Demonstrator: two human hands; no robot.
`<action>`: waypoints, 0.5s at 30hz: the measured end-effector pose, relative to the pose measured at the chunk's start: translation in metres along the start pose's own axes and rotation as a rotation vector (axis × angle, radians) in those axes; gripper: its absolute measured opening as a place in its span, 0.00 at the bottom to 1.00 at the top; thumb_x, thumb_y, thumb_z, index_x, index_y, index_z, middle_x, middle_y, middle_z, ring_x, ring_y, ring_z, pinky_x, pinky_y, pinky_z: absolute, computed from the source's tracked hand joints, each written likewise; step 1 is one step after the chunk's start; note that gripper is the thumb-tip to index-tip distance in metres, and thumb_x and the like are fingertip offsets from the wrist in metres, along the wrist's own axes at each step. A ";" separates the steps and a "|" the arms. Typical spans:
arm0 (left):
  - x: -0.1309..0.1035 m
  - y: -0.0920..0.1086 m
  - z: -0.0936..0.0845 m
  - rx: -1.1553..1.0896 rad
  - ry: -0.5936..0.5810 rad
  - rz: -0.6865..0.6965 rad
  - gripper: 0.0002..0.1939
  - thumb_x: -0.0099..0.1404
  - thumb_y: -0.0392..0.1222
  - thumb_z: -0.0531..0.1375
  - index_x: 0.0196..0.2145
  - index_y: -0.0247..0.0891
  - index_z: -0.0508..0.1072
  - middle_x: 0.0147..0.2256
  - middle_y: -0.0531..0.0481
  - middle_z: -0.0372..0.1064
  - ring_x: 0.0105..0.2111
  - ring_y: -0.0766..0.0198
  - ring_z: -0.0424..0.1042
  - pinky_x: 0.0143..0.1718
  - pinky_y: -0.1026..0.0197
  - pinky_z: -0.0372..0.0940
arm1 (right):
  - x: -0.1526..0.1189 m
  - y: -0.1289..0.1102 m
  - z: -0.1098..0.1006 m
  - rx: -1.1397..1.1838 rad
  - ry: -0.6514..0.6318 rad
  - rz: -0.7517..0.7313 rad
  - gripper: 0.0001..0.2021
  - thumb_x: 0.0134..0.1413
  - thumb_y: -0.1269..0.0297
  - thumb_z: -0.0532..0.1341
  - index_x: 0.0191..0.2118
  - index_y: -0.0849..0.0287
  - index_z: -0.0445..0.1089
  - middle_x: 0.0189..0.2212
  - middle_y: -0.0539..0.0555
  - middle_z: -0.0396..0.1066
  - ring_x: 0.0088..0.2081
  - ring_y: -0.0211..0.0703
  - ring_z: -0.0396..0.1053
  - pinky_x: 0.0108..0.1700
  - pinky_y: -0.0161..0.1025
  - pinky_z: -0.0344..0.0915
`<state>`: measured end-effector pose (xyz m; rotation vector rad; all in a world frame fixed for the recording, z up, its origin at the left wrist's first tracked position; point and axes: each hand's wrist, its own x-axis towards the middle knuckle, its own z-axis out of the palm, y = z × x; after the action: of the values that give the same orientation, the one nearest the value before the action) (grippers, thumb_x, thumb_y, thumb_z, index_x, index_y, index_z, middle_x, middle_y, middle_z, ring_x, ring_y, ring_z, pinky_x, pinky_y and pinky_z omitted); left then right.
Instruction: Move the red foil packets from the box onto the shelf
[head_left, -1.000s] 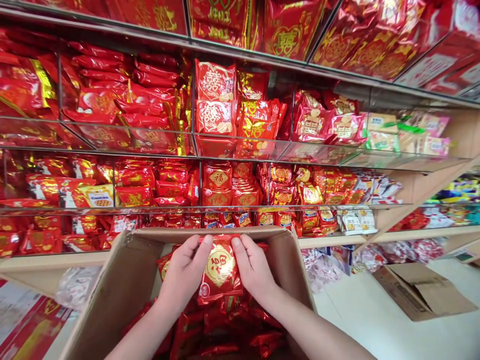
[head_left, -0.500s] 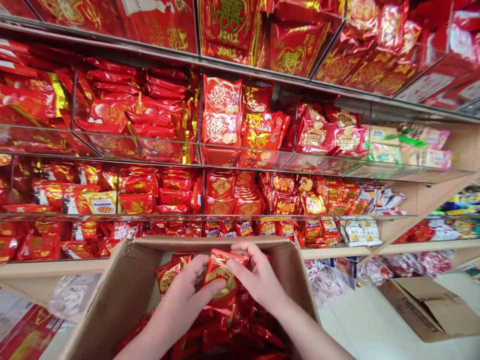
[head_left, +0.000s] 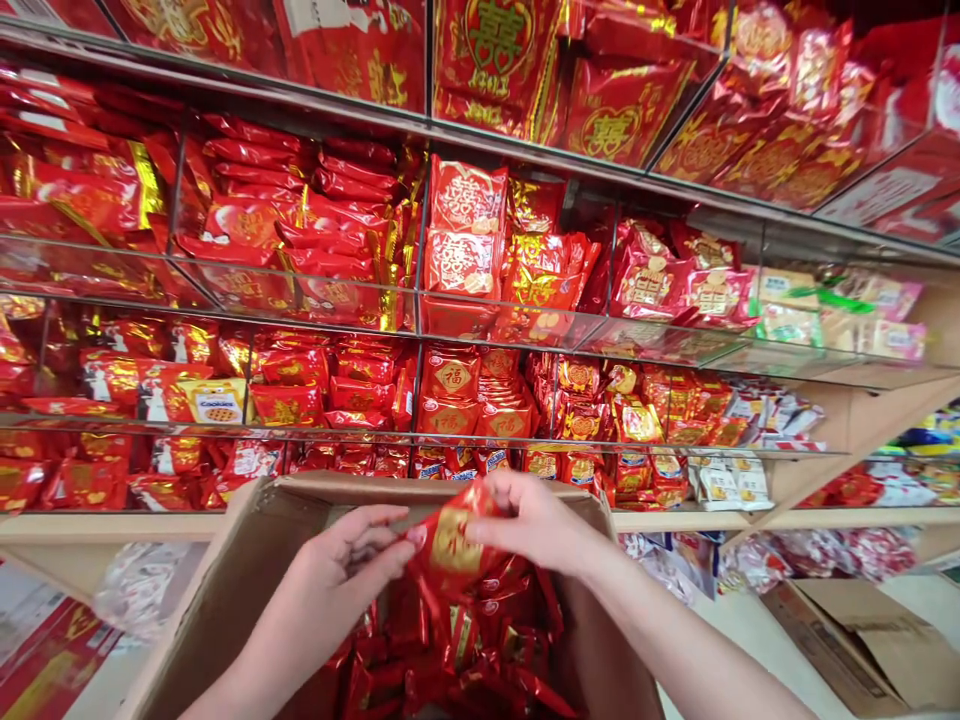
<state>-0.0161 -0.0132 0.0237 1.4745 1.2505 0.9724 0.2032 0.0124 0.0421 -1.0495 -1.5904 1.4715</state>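
Note:
A shiny red snack packet (head_left: 450, 545) with a gold emblem hangs tilted over the open cardboard box (head_left: 187, 610). My right hand (head_left: 532, 525) grips it by the right side, thumb across its front. At the packet's left edge, my left hand (head_left: 349, 560) pinches with thumb and curled fingers; part of these fingers is out of sight. Below both hands, a heap of similar red packets (head_left: 450, 650) fills the bottom of the box.
Shelves with clear fronts (head_left: 495, 320) hold red snack packs behind the box. A yellow cookies pack (head_left: 217, 402) sits at left. Plastic bags (head_left: 146, 590) lie under the lower ledge. Another cardboard box (head_left: 862, 640) stands on the floor at right.
The packet has tilted and risen slightly. My right hand has shifted a little right, my left hand left. A second packet seen behind my left hand is no longer visible there.

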 end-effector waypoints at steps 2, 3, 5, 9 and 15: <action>0.000 -0.007 -0.005 0.046 0.065 0.026 0.15 0.53 0.47 0.58 0.38 0.40 0.67 0.26 0.54 0.72 0.27 0.64 0.70 0.31 0.64 0.65 | 0.024 -0.012 -0.020 -0.018 0.204 -0.087 0.12 0.41 0.62 0.63 0.34 0.59 0.64 0.32 0.51 0.72 0.32 0.38 0.70 0.34 0.36 0.65; -0.001 -0.011 -0.005 0.095 0.041 0.021 0.14 0.54 0.46 0.58 0.38 0.40 0.68 0.25 0.55 0.71 0.27 0.64 0.70 0.31 0.64 0.65 | 0.039 -0.017 -0.031 -0.045 0.322 -0.126 0.12 0.41 0.62 0.63 0.34 0.59 0.63 0.32 0.51 0.72 0.32 0.39 0.70 0.35 0.37 0.66; -0.003 -0.019 -0.003 0.197 -0.073 0.007 0.10 0.56 0.46 0.56 0.36 0.41 0.69 0.25 0.55 0.70 0.27 0.64 0.69 0.30 0.65 0.64 | 0.071 -0.025 -0.050 -0.129 0.507 -0.170 0.12 0.41 0.64 0.62 0.34 0.59 0.62 0.32 0.51 0.72 0.32 0.40 0.70 0.34 0.39 0.66; -0.010 -0.030 0.010 0.301 -0.212 0.015 0.08 0.58 0.44 0.53 0.33 0.42 0.70 0.27 0.55 0.71 0.29 0.64 0.69 0.32 0.65 0.63 | 0.129 -0.027 -0.065 -0.239 0.549 -0.212 0.11 0.41 0.67 0.62 0.34 0.60 0.64 0.34 0.52 0.71 0.34 0.39 0.69 0.37 0.37 0.65; -0.013 -0.033 0.012 0.388 -0.278 0.021 0.07 0.59 0.42 0.52 0.31 0.42 0.69 0.26 0.56 0.70 0.27 0.66 0.68 0.30 0.67 0.61 | 0.164 -0.015 -0.059 -0.444 0.615 -0.186 0.13 0.37 0.67 0.64 0.33 0.59 0.65 0.32 0.50 0.70 0.35 0.41 0.68 0.39 0.39 0.63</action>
<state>-0.0143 -0.0268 -0.0114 1.8526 1.2634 0.5288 0.1875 0.1858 0.0586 -1.3885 -1.5201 0.5848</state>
